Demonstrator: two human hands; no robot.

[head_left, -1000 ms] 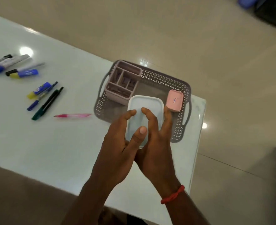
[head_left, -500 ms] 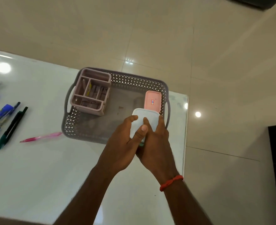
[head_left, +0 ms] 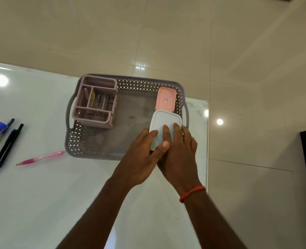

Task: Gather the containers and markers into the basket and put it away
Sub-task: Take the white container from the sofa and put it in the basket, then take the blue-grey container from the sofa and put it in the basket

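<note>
White box (head_left: 163, 121): held by both hands, left hand (head_left: 141, 155) and right hand (head_left: 180, 150), fingers (head_left: 166, 131) curled over its lid and near edge; now at the right near corner of the basket (head_left: 130, 81), just beside the pink box (head_left: 166, 99). A second ago it hung over the middle of the basket's near rim; it has since travelled right and farther in, so its placement looks nearly complete, though whether it rests on the basket floor or is a little above cannot be told. Divided organiser (head_left: 95, 103): standing in the left far corner of the basket, unchanged. Markers (head_left: 3, 146): several lying on the table (head_left: 40, 203) well left of the basket, none gathered yet; pink pen (head_left: 40, 158) on the table, its tip touching or just beside the basket's near left corner. Judged remaining: release the box, collect the markers, carry the basket away. Hidden or unclear: the near half of the white box under the hands; the basket's near right rim; the leftmost markers, cut off by the frame edge and blurred; the label on the pink box, illegible.
</note>
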